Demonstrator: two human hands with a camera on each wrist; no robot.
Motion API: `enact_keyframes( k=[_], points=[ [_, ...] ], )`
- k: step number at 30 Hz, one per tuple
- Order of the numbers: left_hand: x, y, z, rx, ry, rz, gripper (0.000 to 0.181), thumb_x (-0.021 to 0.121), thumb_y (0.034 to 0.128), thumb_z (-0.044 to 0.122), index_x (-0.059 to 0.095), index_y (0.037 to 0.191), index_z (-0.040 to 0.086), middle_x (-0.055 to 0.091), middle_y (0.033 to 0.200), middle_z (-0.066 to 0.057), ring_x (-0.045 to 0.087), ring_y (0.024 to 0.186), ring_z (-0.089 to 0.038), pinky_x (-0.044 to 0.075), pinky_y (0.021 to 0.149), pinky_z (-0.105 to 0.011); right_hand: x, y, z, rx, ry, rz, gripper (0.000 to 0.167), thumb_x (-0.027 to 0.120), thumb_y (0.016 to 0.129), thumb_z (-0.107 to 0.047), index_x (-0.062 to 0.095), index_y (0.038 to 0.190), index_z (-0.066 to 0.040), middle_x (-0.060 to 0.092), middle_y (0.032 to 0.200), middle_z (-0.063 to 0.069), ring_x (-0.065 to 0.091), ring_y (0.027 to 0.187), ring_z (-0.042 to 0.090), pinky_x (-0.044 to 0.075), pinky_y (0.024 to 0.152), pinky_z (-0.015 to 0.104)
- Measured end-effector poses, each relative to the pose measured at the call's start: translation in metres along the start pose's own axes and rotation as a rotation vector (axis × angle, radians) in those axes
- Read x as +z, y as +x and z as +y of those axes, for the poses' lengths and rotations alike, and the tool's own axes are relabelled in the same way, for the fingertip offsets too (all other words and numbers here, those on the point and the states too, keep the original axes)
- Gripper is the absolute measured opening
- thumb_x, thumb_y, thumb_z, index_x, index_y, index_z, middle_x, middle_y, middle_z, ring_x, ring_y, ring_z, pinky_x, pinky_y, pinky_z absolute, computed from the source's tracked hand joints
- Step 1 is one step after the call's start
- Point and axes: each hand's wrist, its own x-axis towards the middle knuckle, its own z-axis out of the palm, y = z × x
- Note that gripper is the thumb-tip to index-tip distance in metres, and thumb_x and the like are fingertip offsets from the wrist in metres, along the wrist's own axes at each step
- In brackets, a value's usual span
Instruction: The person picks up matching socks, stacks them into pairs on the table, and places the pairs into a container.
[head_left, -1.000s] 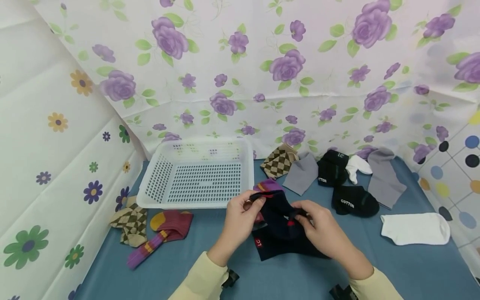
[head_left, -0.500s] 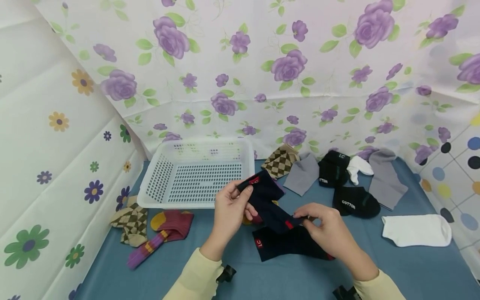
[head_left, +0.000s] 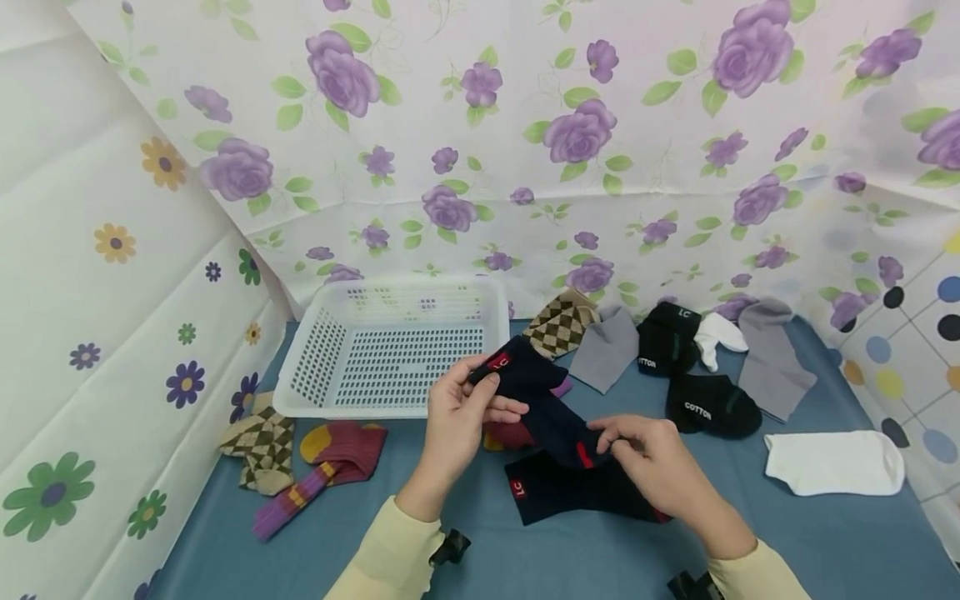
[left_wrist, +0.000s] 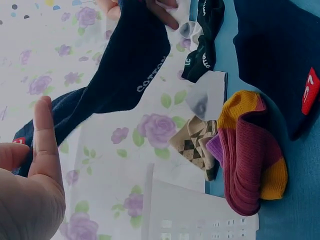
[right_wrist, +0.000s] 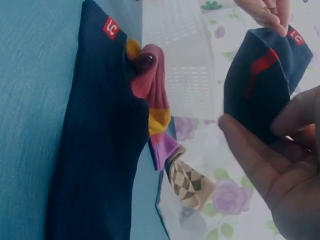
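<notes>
A navy sock (head_left: pixel 551 417) with a red LC label hangs above the table between both hands. At its cuff, my left hand (head_left: pixel 461 417) pinches the fabric between thumb and fingers. My right hand (head_left: pixel 656 462) pinches the toe end, near a red patch; white COTTON lettering shows on this sock in the left wrist view. Below lies another navy sock (head_left: pixel 577 496), flat on the table, its red LC label at the left end. Just behind, a maroon and yellow sock (left_wrist: pixel 245 155) with a purple one is partly hidden by the held sock in the head view.
A white perforated basket (head_left: pixel 281 400) stands at the back left. Checked (head_left: pixel 270 446), maroon (head_left: pixel 356 450) and purple striped (head_left: pixel 292 500) socks lie in front of it. Toward the right are checked, grey (head_left: pixel 603 346), black (head_left: pixel 708 404) and white (head_left: pixel 832 462) socks. Patterned cloth walls surround the table.
The held sock was bunched in a loop between the hands and is now drawn out lengthwise, its label facing up. My left hand shifted left; my right hand moved slightly right and down.
</notes>
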Motion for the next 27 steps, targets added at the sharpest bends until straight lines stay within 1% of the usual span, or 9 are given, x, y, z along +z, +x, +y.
enact_keyframes(
  k=[3,6,9,12,15,18,21,25,27],
  points=[
    [-0.001,-0.001,0.0,-0.002,-0.012,0.014,0.028,0.057,0.093,0.01,0.055,0.12,0.004,0.064,0.106,-0.026,0.069,0.076,-0.037,0.056,0.068,-0.042,-0.002,0.0,-0.002,-0.025,-0.048,0.07,0.029,0.057,0.089,-0.007,0.068,0.077,-0.031,0.069,0.104,-0.012,0.064,0.095,0.004,0.052,0.066,0.022],
    [-0.002,-0.002,-0.001,-0.016,0.012,0.029,0.035,0.066,0.0851,0.005,0.058,0.119,0.006,0.064,0.109,-0.02,0.07,0.077,-0.031,0.057,0.069,-0.039,-0.001,0.001,-0.006,-0.023,-0.093,0.168,0.013,0.066,0.087,-0.028,0.069,0.075,-0.034,0.069,0.096,-0.015,0.065,0.089,0.0,0.054,0.07,0.02],
    [-0.003,-0.003,-0.002,-0.033,0.079,0.03,0.045,0.074,0.0769,0.003,0.061,0.119,0.011,0.064,0.103,-0.016,0.071,0.077,-0.026,0.057,0.068,-0.038,0.002,0.003,-0.007,-0.032,-0.136,0.303,0.012,0.074,0.078,-0.04,0.069,0.069,-0.034,0.071,0.087,-0.014,0.066,0.078,-0.001,0.053,0.062,0.016],
    [-0.003,-0.004,0.0,-0.035,0.152,0.019,0.041,0.075,0.0779,0.006,0.063,0.117,0.012,0.065,0.1,-0.015,0.071,0.076,-0.029,0.057,0.066,-0.04,0.002,0.004,-0.007,-0.054,-0.181,0.428,0.015,0.079,0.073,-0.037,0.068,0.064,-0.031,0.072,0.082,-0.011,0.066,0.074,0.001,0.049,0.056,0.012],
    [-0.002,-0.006,0.006,-0.028,0.199,0.017,0.027,0.069,0.0847,0.011,0.065,0.111,0.008,0.068,0.096,-0.021,0.068,0.072,-0.038,0.056,0.062,-0.043,0.0,0.005,-0.007,-0.071,-0.208,0.502,0.017,0.081,0.071,-0.035,0.068,0.061,-0.029,0.072,0.078,-0.009,0.066,0.07,0.003,0.046,0.054,0.009],
    [-0.001,-0.008,0.015,-0.021,0.267,0.037,0.019,0.063,0.0897,0.015,0.066,0.106,0.005,0.069,0.093,-0.022,0.068,0.068,-0.038,0.055,0.058,-0.044,-0.003,0.005,-0.008,-0.076,-0.23,0.547,0.021,0.08,0.072,-0.035,0.066,0.057,-0.03,0.07,0.073,-0.011,0.064,0.066,0.002,0.044,0.054,0.009],
    [0.0,-0.009,0.022,-0.013,0.356,0.061,0.018,0.06,0.0919,0.018,0.064,0.103,0.004,0.069,0.094,-0.019,0.068,0.061,-0.03,0.055,0.056,-0.043,-0.005,0.004,-0.008,-0.075,-0.25,0.566,0.024,0.081,0.071,-0.033,0.063,0.054,-0.031,0.068,0.07,-0.013,0.061,0.065,0.001,0.041,0.054,0.009],
    [0.0,-0.011,0.026,0.001,0.482,0.102,0.016,0.06,0.0925,0.02,0.062,0.098,0.006,0.071,0.091,-0.014,0.065,0.058,-0.025,0.054,0.054,-0.037,-0.008,0.003,-0.007,-0.089,-0.261,0.537,0.02,0.084,0.067,-0.025,0.066,0.062,-0.029,0.067,0.076,-0.014,0.059,0.07,-0.002,0.041,0.059,0.006],
    [0.0,-0.012,0.025,0.015,0.527,0.116,0.016,0.06,0.0922,0.021,0.062,0.098,0.006,0.072,0.09,-0.012,0.067,0.065,-0.023,0.055,0.057,-0.031,-0.01,0.002,-0.007,-0.113,-0.243,0.513,0.017,0.085,0.067,-0.018,0.07,0.069,-0.026,0.067,0.083,-0.013,0.06,0.076,0.0,0.043,0.065,0.005]
  ],
)
